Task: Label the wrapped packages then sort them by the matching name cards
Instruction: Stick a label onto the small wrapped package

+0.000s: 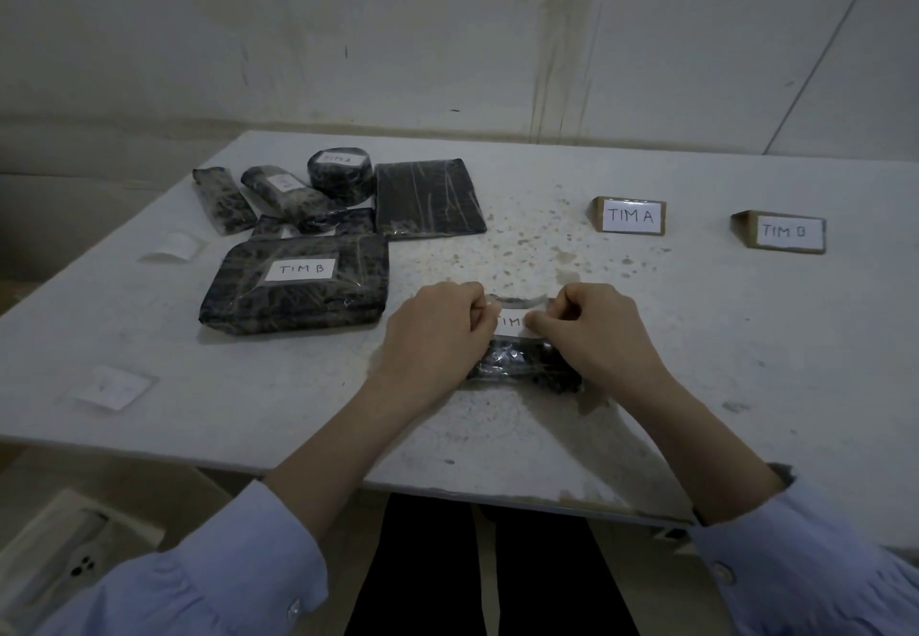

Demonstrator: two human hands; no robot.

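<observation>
A small dark wrapped package [522, 366] lies at the table's front centre. Over its far end sits a white label [509, 323] reading "TIM", under a strip of clear tape. My left hand [437, 332] pinches the tape's left end and my right hand [592, 329] pinches its right end. Two cardboard name cards stand at the right: "TIM A" [629, 216] and "TIM B" [783, 231]. A large dark package labelled "TIM B" [298, 285] lies left of my hands. Behind it are a round package labelled "TIM A" [340, 175] and a flat unlabelled one [427, 198].
Several more small dark packages [224, 200] crowd the table's back left. Two loose white labels lie at the left, one near the front edge [112, 387] and one further back [174, 245]. The white table [696, 362] meets a stained wall behind.
</observation>
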